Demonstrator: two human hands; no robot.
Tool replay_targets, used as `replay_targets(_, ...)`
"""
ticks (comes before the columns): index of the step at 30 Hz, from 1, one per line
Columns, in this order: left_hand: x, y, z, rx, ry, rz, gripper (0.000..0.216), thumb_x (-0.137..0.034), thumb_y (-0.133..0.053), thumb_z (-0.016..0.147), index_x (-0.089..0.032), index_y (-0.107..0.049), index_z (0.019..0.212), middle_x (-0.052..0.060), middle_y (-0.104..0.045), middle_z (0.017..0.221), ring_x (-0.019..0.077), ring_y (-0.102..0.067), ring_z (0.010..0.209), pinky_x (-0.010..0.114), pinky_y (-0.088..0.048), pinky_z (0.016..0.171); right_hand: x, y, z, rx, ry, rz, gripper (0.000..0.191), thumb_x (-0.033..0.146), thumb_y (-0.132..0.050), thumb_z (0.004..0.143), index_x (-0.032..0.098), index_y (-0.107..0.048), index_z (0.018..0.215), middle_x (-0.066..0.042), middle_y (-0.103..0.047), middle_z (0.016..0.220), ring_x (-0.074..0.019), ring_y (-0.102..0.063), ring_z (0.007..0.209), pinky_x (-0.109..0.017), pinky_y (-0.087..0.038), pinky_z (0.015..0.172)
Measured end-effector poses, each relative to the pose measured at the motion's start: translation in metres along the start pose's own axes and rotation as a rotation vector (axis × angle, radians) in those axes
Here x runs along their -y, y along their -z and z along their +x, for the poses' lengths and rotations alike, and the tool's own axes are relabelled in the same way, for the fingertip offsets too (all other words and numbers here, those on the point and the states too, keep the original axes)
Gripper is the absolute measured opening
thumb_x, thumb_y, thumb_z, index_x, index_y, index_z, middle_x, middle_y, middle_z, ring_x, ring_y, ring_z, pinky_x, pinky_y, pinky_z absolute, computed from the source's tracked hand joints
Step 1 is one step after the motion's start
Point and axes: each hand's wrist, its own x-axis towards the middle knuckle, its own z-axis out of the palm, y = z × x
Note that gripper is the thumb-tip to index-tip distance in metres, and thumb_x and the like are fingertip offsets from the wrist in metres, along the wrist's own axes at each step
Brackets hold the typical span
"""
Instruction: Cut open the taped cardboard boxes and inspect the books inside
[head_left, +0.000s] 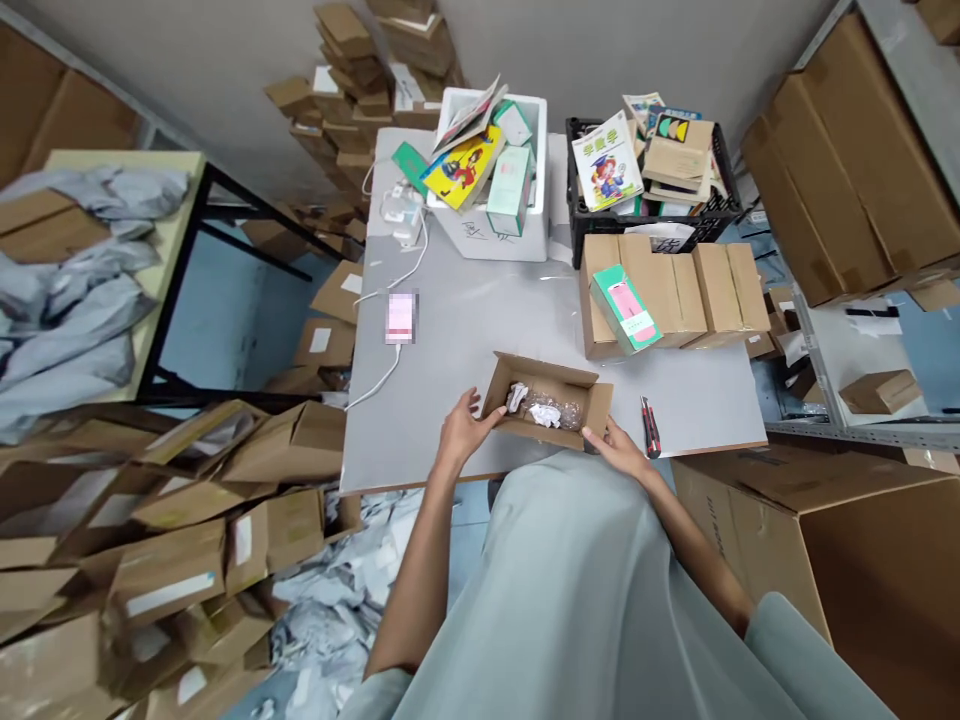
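An opened cardboard box (517, 432) lies at the table's front edge, its flaps spread. Inside it are crumpled white paper (545, 414) and clear bubble wrap (571, 415). At the box's left end, my left hand (463, 428) grips the cardboard, thumb on the edge and fingers partly spread. My right hand (616, 447) holds the right end near the front corner, with the thumb on the rim. Just right of that hand lies a red and black utility knife (649, 428) on the table.
Behind stand a white foam bin (487, 240) and a black crate (576, 225) with books. Closed cardboard boxes (660, 290) carry a green box (626, 310). A phone (401, 318) is on a white cable at left. Discarded boxes (172, 560) cover the left floor; a large open carton (780, 530) stands right.
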Motion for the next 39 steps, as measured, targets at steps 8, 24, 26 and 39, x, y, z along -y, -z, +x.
replay_targets(8,0.059,0.029,-0.049,-0.205,0.288,-0.152,0.037,-0.058,-0.060,0.101,-0.025,-0.076,0.103,0.008,-0.082,0.091,0.0332,-0.084,0.097,0.040,-0.064,0.088,0.062,-0.062,0.078,0.178,0.189,-0.228,0.078,0.067,-0.048,0.112,0.025,-0.043,0.177,-0.012,-0.058,0.172,-0.0337,-0.058,0.158,-0.055,-0.048,0.131)
replay_targets(24,0.126,0.096,-0.086,-0.623,0.398,-0.206,0.072,-0.051,-0.060,0.106,-0.006,-0.055,0.162,0.031,-0.052,0.170,0.0390,-0.046,0.165,0.052,-0.034,0.137,0.123,-0.196,0.134,0.483,0.406,-0.211,0.083,0.068,-0.052,0.109,0.020,-0.045,0.175,-0.016,-0.047,0.180,-0.0325,-0.050,0.164,-0.054,-0.045,0.133)
replay_targets(26,0.121,0.094,-0.090,-0.702,0.312,-0.109,0.076,-0.054,-0.060,0.106,-0.001,-0.054,0.160,0.037,-0.048,0.170,0.0432,-0.040,0.167,0.057,-0.028,0.139,0.113,-0.157,0.125,0.322,0.458,-0.285,0.083,0.067,-0.057,0.107,0.018,-0.047,0.174,-0.019,-0.045,0.180,-0.0344,-0.047,0.166,-0.055,-0.041,0.135)
replay_targets(39,-0.083,-0.019,-0.020,-0.126,-0.567,-0.174,0.048,-0.047,-0.061,0.106,-0.019,-0.072,0.143,0.018,-0.072,0.151,0.0373,-0.060,0.151,0.060,-0.041,0.133,0.133,0.116,0.100,-0.597,-0.079,-0.661,0.096,0.040,-0.087,0.092,0.009,-0.043,0.171,-0.035,-0.050,0.168,-0.0478,-0.056,0.153,-0.059,-0.048,0.122)
